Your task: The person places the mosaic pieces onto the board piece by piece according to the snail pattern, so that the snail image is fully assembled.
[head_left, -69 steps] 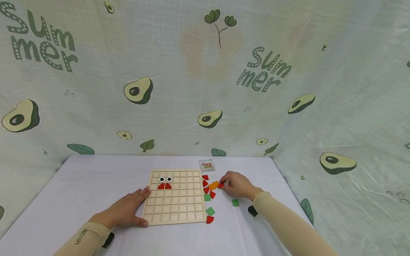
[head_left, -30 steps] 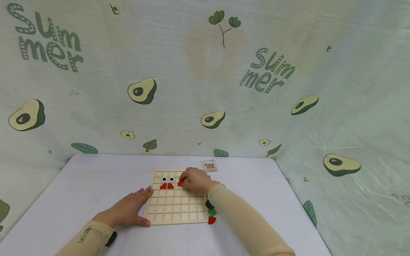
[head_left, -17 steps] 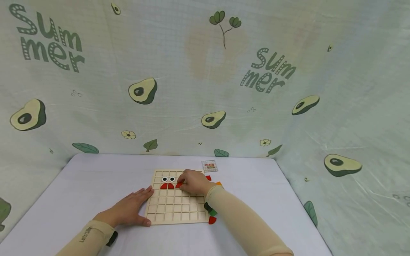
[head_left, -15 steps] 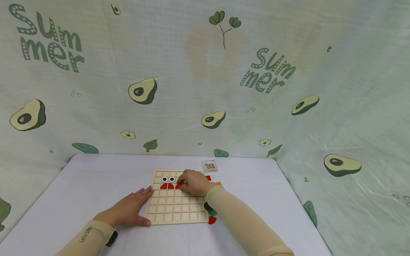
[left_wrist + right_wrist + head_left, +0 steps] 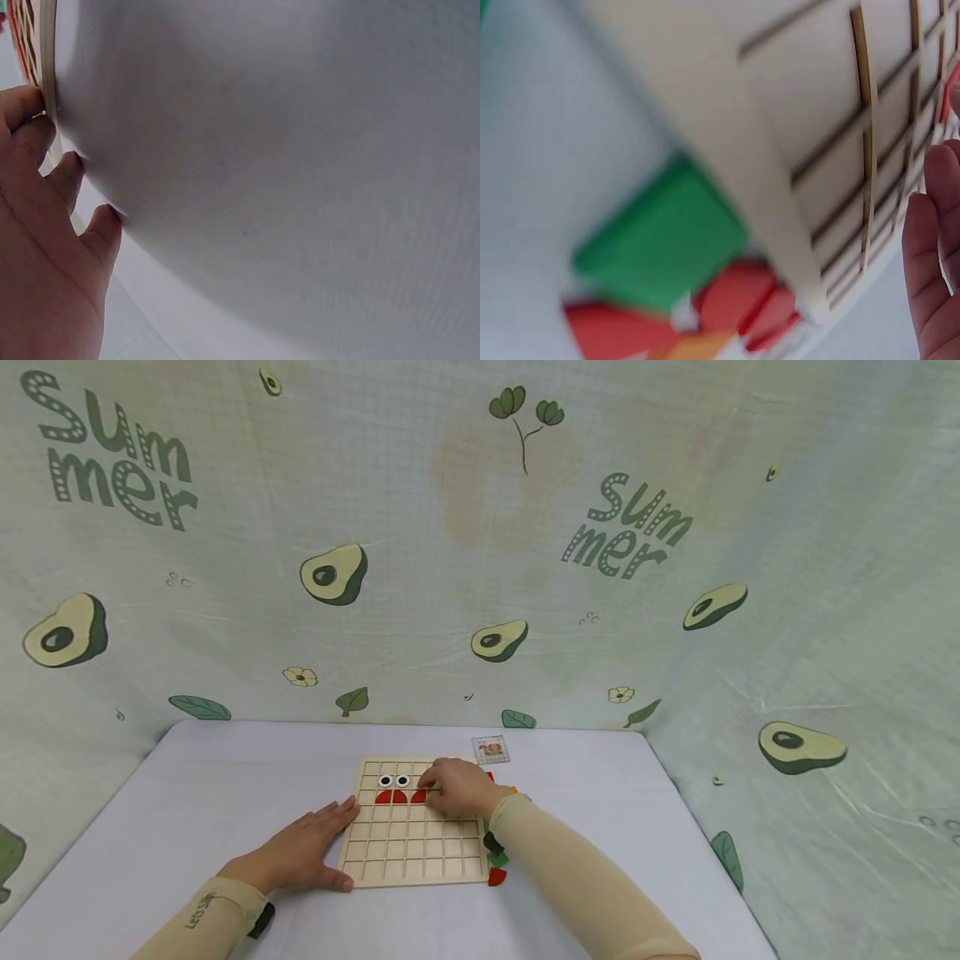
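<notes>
My left hand (image 5: 296, 847) lies spread at the left side of the wooden grid board (image 5: 390, 860), fingers and thumb along its edge; in the left wrist view, fingertips (image 5: 34, 97) meet the board's side. Two eye tiles (image 5: 393, 781) sit in the second row, with two red quarter-round tiles (image 5: 392, 797) right below. Another red quarter-round tile (image 5: 419, 797) lies in the same row, one cell further right. At its right side are the thumb and forefinger of my right hand (image 5: 459, 789), loosely bent. In the right wrist view this tile (image 5: 950, 94) shows only at the edge.
Right of the board lie green tiles (image 5: 664, 236), several red ones (image 5: 735, 296) and an orange one (image 5: 694, 346), partly hidden by the right arm in the head view. A red tile (image 5: 497, 877) lies by the near right corner. A picture card (image 5: 491, 749) lies behind.
My right hand carried a red tile from the right-hand pieces to the board and set it into a cell. Since then the fingers have drawn slightly rightward off it. The left hand stayed put.
</notes>
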The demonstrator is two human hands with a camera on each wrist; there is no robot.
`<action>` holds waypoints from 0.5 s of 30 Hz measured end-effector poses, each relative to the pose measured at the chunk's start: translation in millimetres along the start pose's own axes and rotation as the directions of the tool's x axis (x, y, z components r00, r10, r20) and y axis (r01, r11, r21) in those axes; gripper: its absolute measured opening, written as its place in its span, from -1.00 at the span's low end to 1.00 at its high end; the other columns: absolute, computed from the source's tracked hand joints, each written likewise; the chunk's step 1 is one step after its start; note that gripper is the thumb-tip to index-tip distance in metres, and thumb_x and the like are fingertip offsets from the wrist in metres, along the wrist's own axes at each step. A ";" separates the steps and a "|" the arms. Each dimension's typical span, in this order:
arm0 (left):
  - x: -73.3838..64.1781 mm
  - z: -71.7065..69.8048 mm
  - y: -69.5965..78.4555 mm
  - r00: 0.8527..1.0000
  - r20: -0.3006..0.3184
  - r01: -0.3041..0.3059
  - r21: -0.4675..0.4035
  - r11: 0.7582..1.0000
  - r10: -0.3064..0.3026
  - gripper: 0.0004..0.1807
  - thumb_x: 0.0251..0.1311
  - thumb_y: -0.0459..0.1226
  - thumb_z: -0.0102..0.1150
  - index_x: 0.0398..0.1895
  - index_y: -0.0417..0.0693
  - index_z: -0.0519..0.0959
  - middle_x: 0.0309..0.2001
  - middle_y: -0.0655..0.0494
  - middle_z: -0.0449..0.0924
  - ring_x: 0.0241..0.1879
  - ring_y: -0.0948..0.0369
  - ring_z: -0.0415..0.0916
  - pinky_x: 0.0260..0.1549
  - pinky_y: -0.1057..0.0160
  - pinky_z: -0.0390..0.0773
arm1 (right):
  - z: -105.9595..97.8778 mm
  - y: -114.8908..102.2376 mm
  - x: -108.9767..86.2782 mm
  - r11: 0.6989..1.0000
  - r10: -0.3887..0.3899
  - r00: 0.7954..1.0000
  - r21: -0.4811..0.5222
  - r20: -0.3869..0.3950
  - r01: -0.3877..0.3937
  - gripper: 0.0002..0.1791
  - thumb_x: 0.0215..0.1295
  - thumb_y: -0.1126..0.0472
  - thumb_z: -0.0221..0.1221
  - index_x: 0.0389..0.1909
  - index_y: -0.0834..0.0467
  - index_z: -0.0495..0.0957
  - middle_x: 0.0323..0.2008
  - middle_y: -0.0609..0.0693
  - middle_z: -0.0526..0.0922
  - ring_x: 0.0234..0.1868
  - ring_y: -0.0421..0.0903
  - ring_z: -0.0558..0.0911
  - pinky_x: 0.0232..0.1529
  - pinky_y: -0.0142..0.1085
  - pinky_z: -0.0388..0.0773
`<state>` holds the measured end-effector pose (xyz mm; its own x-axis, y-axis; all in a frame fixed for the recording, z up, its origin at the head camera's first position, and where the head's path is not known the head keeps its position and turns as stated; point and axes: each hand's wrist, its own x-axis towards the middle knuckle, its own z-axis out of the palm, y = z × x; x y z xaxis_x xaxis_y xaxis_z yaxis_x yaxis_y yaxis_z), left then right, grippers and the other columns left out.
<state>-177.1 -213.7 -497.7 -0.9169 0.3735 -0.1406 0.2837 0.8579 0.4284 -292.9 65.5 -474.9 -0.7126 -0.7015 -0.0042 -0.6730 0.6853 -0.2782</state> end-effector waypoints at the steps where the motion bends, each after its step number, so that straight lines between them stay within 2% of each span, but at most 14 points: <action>1: 0.2 -0.1 0.5 1.000 0.002 0.005 0.000 1.000 -0.005 0.30 -0.36 0.25 0.57 0.47 -0.23 0.27 0.51 -0.13 0.12 0.45 -0.20 0.06 0.36 -0.31 0.10 | -4.8 0.7 -3.2 1.000 0.015 1.000 0.008 0.003 -0.015 -0.73 0.27 0.18 0.28 -0.02 -0.05 0.72 -0.18 -0.24 0.61 -0.28 -0.31 0.53 -0.20 -0.42 0.55; 5: -1.1 -1.1 1.5 1.000 -0.010 -0.014 0.000 1.000 0.014 0.30 -0.35 0.26 0.56 0.46 -0.26 0.27 0.50 -0.16 0.14 0.44 -0.23 0.08 0.34 -0.32 0.12 | -25.8 14.2 -21.3 0.998 0.061 0.998 0.028 0.007 -0.061 -0.72 0.28 0.21 0.29 0.01 0.02 0.71 -0.14 -0.16 0.64 -0.29 -0.26 0.54 -0.21 -0.40 0.58; 7: -1.9 -1.3 0.9 0.999 -0.016 -0.028 0.001 1.000 0.028 0.30 -0.34 0.27 0.55 0.46 -0.27 0.27 0.50 -0.18 0.14 0.43 -0.25 0.08 0.33 -0.33 0.13 | -33.6 26.9 -33.0 0.996 0.084 0.996 0.020 -0.002 -0.084 -0.72 0.29 0.20 0.30 0.02 0.03 0.71 -0.07 -0.15 0.65 -0.12 -0.20 0.61 -0.06 -0.34 0.60; 10: -1.3 -0.3 -0.5 0.999 -0.020 -0.035 0.007 0.999 0.035 0.31 -0.35 0.28 0.55 0.46 -0.28 0.27 0.49 -0.19 0.14 0.43 -0.26 0.09 0.33 -0.33 0.13 | -40.3 48.5 -52.5 0.990 0.136 0.991 0.038 -0.013 -0.135 -0.72 0.27 0.19 0.33 0.01 0.04 0.71 -0.05 -0.13 0.65 -0.08 -0.10 0.61 -0.05 -0.25 0.62; 12: -0.3 0.4 -1.0 0.999 -0.016 -0.030 0.007 1.000 0.030 0.31 -0.35 0.28 0.55 0.46 -0.27 0.26 0.50 -0.19 0.14 0.43 -0.25 0.08 0.34 -0.33 0.12 | -42.7 61.4 -65.0 0.979 0.193 0.981 0.069 -0.016 -0.192 -0.71 0.26 0.20 0.34 0.01 0.05 0.71 -0.03 -0.12 0.65 -0.10 -0.08 0.61 -0.05 -0.25 0.62; 14: 0.4 0.8 -1.2 1.000 -0.011 -0.024 0.006 1.000 0.024 0.31 -0.35 0.27 0.55 0.47 -0.25 0.26 0.50 -0.18 0.13 0.43 -0.24 0.08 0.34 -0.32 0.12 | -41.7 74.0 -76.3 0.962 0.246 0.969 0.122 -0.013 -0.243 -0.71 0.24 0.21 0.37 0.00 0.07 0.70 -0.07 -0.10 0.64 -0.27 -0.11 0.54 -0.19 -0.30 0.61; 15: 0.7 0.8 -0.9 1.000 -0.008 -0.022 0.002 1.000 0.022 0.31 -0.35 0.27 0.55 0.47 -0.25 0.26 0.50 -0.17 0.13 0.44 -0.24 0.07 0.34 -0.33 0.11 | -40.5 79.3 -81.5 0.951 0.279 0.960 0.142 -0.010 -0.275 -0.71 0.24 0.21 0.37 0.00 0.06 0.70 -0.07 -0.11 0.63 -0.27 -0.13 0.53 -0.17 -0.31 0.60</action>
<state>-177.7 -213.9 -498.8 -0.9128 0.3893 -0.1235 0.3046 0.8503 0.4293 -296.3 184.9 -457.7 -0.8739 -0.4807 -0.0719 -0.4162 0.8165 -0.4001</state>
